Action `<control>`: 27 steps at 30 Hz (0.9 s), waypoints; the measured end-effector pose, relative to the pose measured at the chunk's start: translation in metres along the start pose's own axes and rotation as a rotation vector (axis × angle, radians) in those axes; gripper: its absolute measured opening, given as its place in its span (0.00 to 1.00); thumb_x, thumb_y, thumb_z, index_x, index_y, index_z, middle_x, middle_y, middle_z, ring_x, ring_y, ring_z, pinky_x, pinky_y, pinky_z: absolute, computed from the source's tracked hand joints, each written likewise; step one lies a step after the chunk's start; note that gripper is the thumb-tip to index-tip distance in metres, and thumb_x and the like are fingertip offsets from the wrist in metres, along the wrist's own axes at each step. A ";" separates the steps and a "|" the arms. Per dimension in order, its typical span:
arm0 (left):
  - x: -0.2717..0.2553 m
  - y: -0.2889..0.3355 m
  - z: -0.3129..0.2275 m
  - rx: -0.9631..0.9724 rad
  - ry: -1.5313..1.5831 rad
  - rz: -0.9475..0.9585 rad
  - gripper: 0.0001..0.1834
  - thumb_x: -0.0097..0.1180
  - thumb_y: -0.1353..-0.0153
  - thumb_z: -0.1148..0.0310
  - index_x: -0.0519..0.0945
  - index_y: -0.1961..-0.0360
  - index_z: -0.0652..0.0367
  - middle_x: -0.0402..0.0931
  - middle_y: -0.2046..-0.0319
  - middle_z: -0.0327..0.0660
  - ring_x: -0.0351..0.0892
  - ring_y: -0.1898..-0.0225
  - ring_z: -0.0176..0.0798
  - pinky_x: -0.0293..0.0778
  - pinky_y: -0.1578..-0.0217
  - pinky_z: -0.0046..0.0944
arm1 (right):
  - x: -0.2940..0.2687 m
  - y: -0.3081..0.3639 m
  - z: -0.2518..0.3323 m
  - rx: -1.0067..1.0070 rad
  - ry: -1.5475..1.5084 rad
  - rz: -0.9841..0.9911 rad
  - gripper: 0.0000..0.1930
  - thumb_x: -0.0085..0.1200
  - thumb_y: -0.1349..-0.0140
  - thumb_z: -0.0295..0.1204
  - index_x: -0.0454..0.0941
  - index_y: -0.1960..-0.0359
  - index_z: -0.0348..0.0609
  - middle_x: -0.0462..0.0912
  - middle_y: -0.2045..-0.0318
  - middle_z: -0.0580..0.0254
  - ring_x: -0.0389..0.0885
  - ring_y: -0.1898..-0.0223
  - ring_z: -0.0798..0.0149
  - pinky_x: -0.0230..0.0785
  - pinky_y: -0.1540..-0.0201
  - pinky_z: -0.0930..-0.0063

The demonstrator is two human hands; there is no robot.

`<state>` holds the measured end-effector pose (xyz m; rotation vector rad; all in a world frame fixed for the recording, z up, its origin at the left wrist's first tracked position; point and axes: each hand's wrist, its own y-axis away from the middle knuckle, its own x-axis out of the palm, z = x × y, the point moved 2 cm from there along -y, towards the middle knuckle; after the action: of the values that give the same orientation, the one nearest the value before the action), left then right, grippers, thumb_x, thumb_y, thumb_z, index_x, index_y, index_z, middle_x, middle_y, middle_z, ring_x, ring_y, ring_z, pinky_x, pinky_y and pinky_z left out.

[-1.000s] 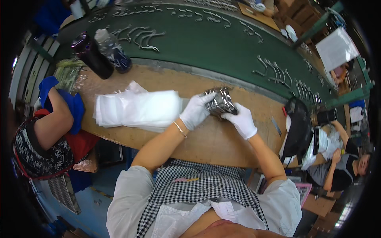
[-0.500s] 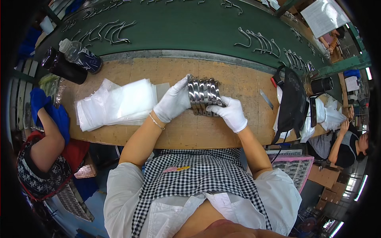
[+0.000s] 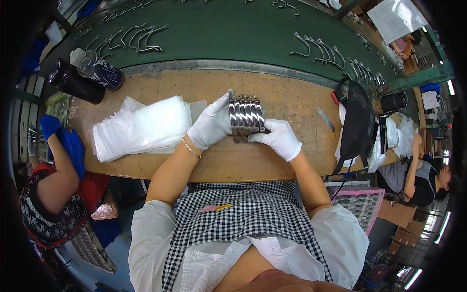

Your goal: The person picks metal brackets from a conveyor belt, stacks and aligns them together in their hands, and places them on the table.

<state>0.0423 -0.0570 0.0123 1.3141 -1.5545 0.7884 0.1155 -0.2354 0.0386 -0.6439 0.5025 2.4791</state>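
Observation:
A row of several shiny curved wrenches [image 3: 246,115] is held upright side by side above the work table, between my two white-gloved hands. My left hand [image 3: 212,124] is closed on the left side of the row, its thumb up along the outermost wrench. From the right, my right hand [image 3: 279,139] grips the lower right part, fingers pressed against the wrenches. The undersides of the wrenches and some fingertips are hidden. Nearest my left hand lies a stack of clear plastic bags [image 3: 160,127] on the brown table top [image 3: 287,97].
Beyond the table, a green conveyor belt [image 3: 219,39] carries more curved wrenches [image 3: 325,50]. At left stand a black tumbler [image 3: 76,82] and a plastic bottle [image 3: 104,73]. A steel ruler [image 3: 326,119] and a black bag [image 3: 359,129] lie at right. Co-workers sit on both sides.
The wrenches have been squeezed into a tighter, more even row. My right hand has shifted slightly left, while my left hand stays almost in place.

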 end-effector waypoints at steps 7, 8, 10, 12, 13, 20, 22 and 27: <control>-0.001 0.000 0.002 0.018 0.090 -0.029 0.37 0.42 0.33 0.41 0.64 0.39 0.66 0.71 0.44 0.51 0.72 0.42 0.47 0.69 0.41 0.50 | 0.000 -0.010 0.028 -0.403 0.452 -0.539 0.35 0.59 0.45 0.49 0.67 0.43 0.33 0.76 0.48 0.43 0.73 0.45 0.45 0.68 0.43 0.60; -0.005 0.000 0.003 0.027 0.073 -0.037 0.38 0.42 0.34 0.40 0.63 0.39 0.65 0.71 0.44 0.50 0.71 0.41 0.47 0.69 0.41 0.50 | 0.007 -0.020 0.037 -0.401 0.541 -0.438 0.33 0.59 0.45 0.47 0.68 0.45 0.34 0.76 0.50 0.45 0.74 0.46 0.46 0.68 0.44 0.60; -0.020 0.003 0.001 0.000 0.026 0.141 0.40 0.45 0.36 0.38 0.61 0.37 0.64 0.70 0.43 0.50 0.69 0.40 0.48 0.67 0.40 0.52 | 0.021 -0.038 0.048 -0.367 0.634 -0.346 0.24 0.55 0.41 0.42 0.71 0.49 0.37 0.79 0.58 0.48 0.77 0.52 0.49 0.71 0.50 0.60; -0.008 0.001 0.001 0.016 0.088 0.061 0.43 0.46 0.37 0.38 0.59 0.36 0.66 0.66 0.40 0.52 0.66 0.38 0.50 0.62 0.38 0.54 | 0.013 -0.062 0.055 -0.261 0.655 -0.286 0.21 0.52 0.39 0.41 0.73 0.50 0.38 0.80 0.59 0.46 0.78 0.53 0.49 0.71 0.51 0.59; -0.003 0.003 0.003 0.039 0.150 -0.023 0.46 0.47 0.38 0.37 0.56 0.35 0.69 0.62 0.37 0.55 0.62 0.35 0.53 0.58 0.36 0.56 | 0.009 -0.073 0.057 -0.161 0.672 -0.219 0.19 0.49 0.37 0.40 0.74 0.52 0.39 0.80 0.60 0.45 0.80 0.54 0.49 0.72 0.52 0.57; 0.009 -0.004 0.003 -0.040 0.240 0.046 0.45 0.45 0.36 0.39 0.56 0.35 0.71 0.64 0.39 0.58 0.65 0.37 0.55 0.60 0.36 0.56 | -0.012 -0.146 0.031 -0.253 0.609 -0.131 0.19 0.40 0.34 0.41 0.77 0.58 0.38 0.81 0.58 0.42 0.79 0.53 0.44 0.70 0.49 0.55; 0.009 -0.001 -0.001 0.017 0.146 0.029 0.44 0.44 0.35 0.40 0.57 0.36 0.71 0.65 0.40 0.58 0.66 0.38 0.55 0.60 0.36 0.56 | -0.028 -0.129 0.026 -0.003 0.260 -0.284 0.20 0.41 0.35 0.42 0.78 0.58 0.37 0.82 0.67 0.45 0.82 0.62 0.49 0.71 0.55 0.58; 0.016 0.012 -0.006 0.128 -0.080 -0.039 0.28 0.44 0.31 0.59 0.65 0.40 0.71 0.72 0.44 0.55 0.74 0.43 0.49 0.69 0.41 0.51 | -0.047 -0.034 0.010 0.201 -0.326 -0.379 0.18 0.48 0.34 0.41 0.78 0.63 0.35 0.80 0.81 0.57 0.79 0.83 0.69 0.68 0.81 0.78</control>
<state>0.0324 -0.0552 0.0301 1.4805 -1.5571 0.8316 0.1670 -0.2227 0.0645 -0.2208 0.4479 2.0855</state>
